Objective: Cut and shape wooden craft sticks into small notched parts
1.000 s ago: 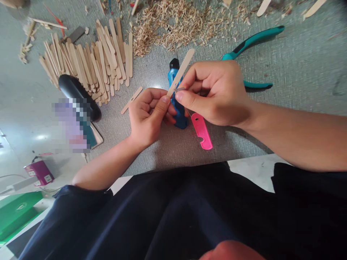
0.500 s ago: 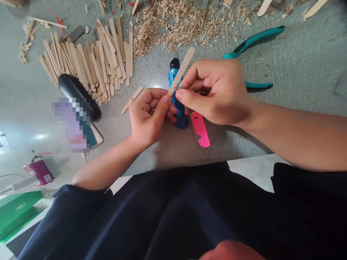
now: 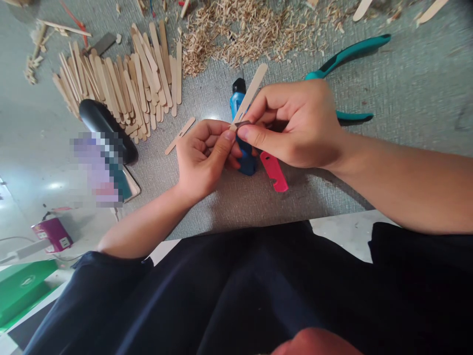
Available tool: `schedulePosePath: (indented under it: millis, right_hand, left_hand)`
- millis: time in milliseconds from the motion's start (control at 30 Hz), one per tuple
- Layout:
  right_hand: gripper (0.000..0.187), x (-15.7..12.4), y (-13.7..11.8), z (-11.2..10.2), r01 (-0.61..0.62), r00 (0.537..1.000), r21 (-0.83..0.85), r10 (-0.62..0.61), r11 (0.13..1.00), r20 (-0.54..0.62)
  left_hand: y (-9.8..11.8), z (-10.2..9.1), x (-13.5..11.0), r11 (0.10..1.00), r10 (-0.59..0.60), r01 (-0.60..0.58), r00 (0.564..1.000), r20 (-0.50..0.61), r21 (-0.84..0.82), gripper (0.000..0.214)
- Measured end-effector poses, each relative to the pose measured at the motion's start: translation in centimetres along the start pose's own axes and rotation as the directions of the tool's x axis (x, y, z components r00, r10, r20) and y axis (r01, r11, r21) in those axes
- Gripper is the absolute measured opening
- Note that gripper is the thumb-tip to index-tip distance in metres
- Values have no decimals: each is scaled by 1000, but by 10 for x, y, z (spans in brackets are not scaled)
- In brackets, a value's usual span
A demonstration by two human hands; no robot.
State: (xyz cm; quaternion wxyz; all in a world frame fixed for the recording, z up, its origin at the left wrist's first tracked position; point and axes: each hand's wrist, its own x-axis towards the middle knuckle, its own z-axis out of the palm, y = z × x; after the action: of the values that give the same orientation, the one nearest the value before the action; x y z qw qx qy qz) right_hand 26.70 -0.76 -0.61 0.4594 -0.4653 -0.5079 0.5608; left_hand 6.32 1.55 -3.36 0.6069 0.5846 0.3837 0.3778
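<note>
Between thumb and fingers of my left hand (image 3: 209, 155) is the lower end of a wooden craft stick (image 3: 253, 88), tilted up to the right, with a narrow slot in it. My right hand (image 3: 291, 125) pinches a pink-handled knife (image 3: 274, 171) close to its blade; the handle hangs out below the palm. Its grey blade tip touches the stick near my left thumb. Under both hands, a blue utility knife (image 3: 247, 155) lies on the table, partly covered. Another slotted craft stick (image 3: 180, 135) rests beside my left hand.
A heap of craft sticks (image 3: 121, 88) lies at left, near a black rounded case (image 3: 107, 130) and a blurred phone-like object (image 3: 98, 170). Wood shavings (image 3: 236, 34) spread across the back. Teal-handled pliers (image 3: 351, 54) lie right, behind my right hand. A purple box (image 3: 53, 235) stands lower left.
The blade tip has shifted slightly down-left along the stick, towards my left thumb. The pink handle has swung a little up and right. My left hand stays nearly still.
</note>
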Motion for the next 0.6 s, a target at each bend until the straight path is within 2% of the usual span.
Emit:
schedulePosePath:
  millis: [67,267,400,600]
  right_hand:
    - [41,-1,0,2,3,1000,13,-3,1000,-2]
    - [48,0,5,6,54,992,32,-50,998,-113]
    - [47,1,8,3,48,995,-29,-51,998,-82]
    - [43,2,9,0,76,997,-47,-77,996,-13]
  left_hand:
    - [-1,0,0,1000,14,-15,1000,-4,-20,56]
    - [-5,1,-1,999,25,-26,999,-24,-24,52]
    - [-5,1,-1,1000,25,-25,999,-27,2,53]
    - [-4,2,0,995,74,-75,997,-21,-59,44]
